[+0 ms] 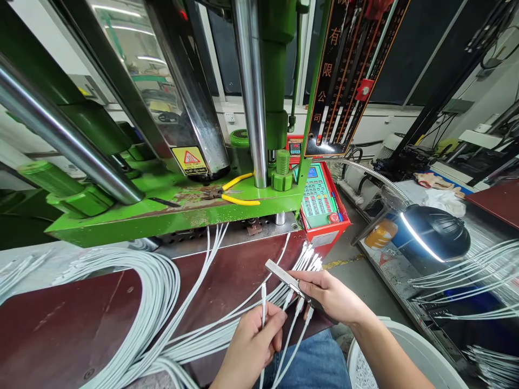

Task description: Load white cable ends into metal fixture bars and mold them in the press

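Note:
My left hand (253,337) pinches a white cable (264,296) just below its connector end, which points up. In my right hand (338,297) is a flat metal bar (279,272), held tilted over my lap. Several white cable connectors (299,306) sit along the bar's lower edge, their cables hanging down. The left end of the bar lies just above and right of the upright connector, apart from it. Behind my hands, a bundle of white cables (219,337) runs over the dark red tabletop (211,281), connector ends at the right.
A green press (203,208) stands ahead, with yellow-handled pliers (241,200) on its ledge. Looped white cables (160,275) lie at left. A red control box (322,202) is at the press's right. A white bucket (399,327) stands by my right arm; a metal side table (389,270) is farther right.

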A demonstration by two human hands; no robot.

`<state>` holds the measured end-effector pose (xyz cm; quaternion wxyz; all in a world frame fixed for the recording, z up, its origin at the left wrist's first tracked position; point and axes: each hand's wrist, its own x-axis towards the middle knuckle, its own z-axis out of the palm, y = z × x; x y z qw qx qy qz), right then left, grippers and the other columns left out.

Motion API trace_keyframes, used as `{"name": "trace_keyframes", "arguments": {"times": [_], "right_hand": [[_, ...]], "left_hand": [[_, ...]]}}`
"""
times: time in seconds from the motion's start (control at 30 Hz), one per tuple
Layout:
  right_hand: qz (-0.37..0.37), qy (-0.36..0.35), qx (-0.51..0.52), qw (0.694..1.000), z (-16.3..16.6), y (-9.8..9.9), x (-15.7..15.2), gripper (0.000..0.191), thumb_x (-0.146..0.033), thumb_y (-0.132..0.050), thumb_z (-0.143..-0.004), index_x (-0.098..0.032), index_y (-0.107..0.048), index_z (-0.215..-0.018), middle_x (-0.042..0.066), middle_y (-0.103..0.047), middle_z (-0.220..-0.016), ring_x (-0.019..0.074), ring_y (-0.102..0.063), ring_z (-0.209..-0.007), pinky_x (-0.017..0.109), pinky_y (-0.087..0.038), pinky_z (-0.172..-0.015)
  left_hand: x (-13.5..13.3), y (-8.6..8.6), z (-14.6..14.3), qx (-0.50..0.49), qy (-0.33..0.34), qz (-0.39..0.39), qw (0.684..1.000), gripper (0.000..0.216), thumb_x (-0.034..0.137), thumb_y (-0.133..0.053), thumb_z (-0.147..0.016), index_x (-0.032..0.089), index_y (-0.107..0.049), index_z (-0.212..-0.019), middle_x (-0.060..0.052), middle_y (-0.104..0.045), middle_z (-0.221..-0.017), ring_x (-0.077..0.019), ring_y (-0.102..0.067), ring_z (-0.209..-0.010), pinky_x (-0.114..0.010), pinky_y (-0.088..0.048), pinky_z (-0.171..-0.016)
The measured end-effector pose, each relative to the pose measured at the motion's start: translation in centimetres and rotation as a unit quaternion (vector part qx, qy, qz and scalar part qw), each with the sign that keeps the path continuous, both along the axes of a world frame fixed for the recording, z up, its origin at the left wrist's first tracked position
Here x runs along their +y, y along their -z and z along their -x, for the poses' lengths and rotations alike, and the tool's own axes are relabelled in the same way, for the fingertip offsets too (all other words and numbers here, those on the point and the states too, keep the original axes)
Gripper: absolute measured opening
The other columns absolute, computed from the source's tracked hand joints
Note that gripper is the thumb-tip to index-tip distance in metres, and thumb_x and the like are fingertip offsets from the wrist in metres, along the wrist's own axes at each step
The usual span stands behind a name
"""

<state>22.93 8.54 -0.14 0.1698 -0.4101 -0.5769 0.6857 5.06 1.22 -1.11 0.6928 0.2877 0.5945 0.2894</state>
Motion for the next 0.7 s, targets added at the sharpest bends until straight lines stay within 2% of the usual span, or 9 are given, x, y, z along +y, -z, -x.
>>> {"name": "trace_keyframes", "arguments": {"times": [0.17,0.4,0.5,0.53,0.6,0.67,0.7], "right_hand": [[0.008,-0.016,0.013,1.000,-0.1,-0.5,0.1,0.048,-0.044,-0.039,-0.093,-0.022,-0.047,-0.136,0.003,-0.060,-0.101,0.0104,-0.053,-0.086,0.023,-0.043,-0.080],[-0.052,-0.041,-0.029,0.997,-0.8,-0.7,0.5,0.047,-0.042,-0.037,-0.094,-0.025,-0.044,-0.138,0.001,-0.059,-0.100,0.0092,-0.050,-0.087,0.021,-0.041,-0.081],[-0.035,-0.033,-0.019,0.999,-0.8,-0.6,0.5,0.046,-0.042,-0.038,-0.094,-0.026,-0.045,-0.137,0.001,-0.059,-0.101,0.0080,-0.049,-0.084,0.020,-0.041,-0.079],[-0.022,-0.023,-0.006,0.999,-0.7,-0.6,0.5,0.046,-0.042,-0.039,-0.094,-0.026,-0.047,-0.136,0.001,-0.059,-0.102,0.0084,-0.050,-0.086,0.021,-0.042,-0.080],[-0.004,-0.003,0.017,1.000,-0.6,-0.5,0.5,0.046,-0.042,-0.043,-0.092,-0.023,-0.050,-0.133,0.002,-0.059,-0.105,0.0097,-0.052,-0.090,0.022,-0.043,-0.083],[0.001,0.009,0.021,1.000,-0.4,-0.2,0.6,0.049,-0.043,-0.048,-0.089,-0.019,-0.050,-0.132,0.004,-0.058,-0.102,0.0106,-0.054,-0.087,0.023,-0.045,-0.078],[0.005,0.015,0.011,1.000,-0.3,0.0,0.7,0.052,-0.043,-0.051,-0.087,-0.017,-0.049,-0.132,0.005,-0.058,-0.098,0.0102,-0.053,-0.081,0.022,-0.046,-0.072]], "left_hand": [[0.5,-0.9,-0.3,-0.012,-0.018,-0.004,1.000,0.037,0.047,-0.055,-0.078,0.012,-0.044,-0.076,0.003,-0.042,-0.053,-0.0013,-0.020,-0.039,-0.019,-0.010,-0.041],[0.7,-0.5,-0.6,-0.022,0.004,0.000,1.000,0.037,0.048,-0.055,-0.079,0.012,-0.045,-0.079,0.003,-0.044,-0.055,-0.0022,-0.023,-0.039,-0.018,-0.011,-0.041],[0.9,-0.3,-0.3,-0.017,0.043,-0.012,0.999,0.041,0.053,-0.053,-0.081,0.011,-0.048,-0.080,0.000,-0.050,-0.059,-0.0051,-0.033,-0.041,-0.020,-0.022,-0.041],[1.0,-0.3,0.0,-0.007,0.053,-0.024,0.998,0.043,0.053,-0.052,-0.082,0.011,-0.051,-0.081,-0.002,-0.053,-0.063,-0.0072,-0.040,-0.046,-0.021,-0.030,-0.044],[1.2,-0.6,0.8,0.029,0.055,-0.062,0.996,0.044,0.053,-0.049,-0.085,0.010,-0.055,-0.084,-0.006,-0.059,-0.075,-0.0115,-0.052,-0.064,-0.024,-0.042,-0.062],[1.3,-1.4,1.9,0.041,0.019,-0.080,0.996,0.044,0.054,-0.049,-0.085,0.011,-0.058,-0.086,-0.007,-0.061,-0.084,-0.0143,-0.056,-0.078,-0.026,-0.044,-0.076],[1.4,-1.9,2.5,0.028,-0.006,-0.076,0.997,0.044,0.055,-0.051,-0.084,0.012,-0.057,-0.086,-0.007,-0.060,-0.086,-0.0150,-0.056,-0.080,-0.027,-0.044,-0.079]]}}
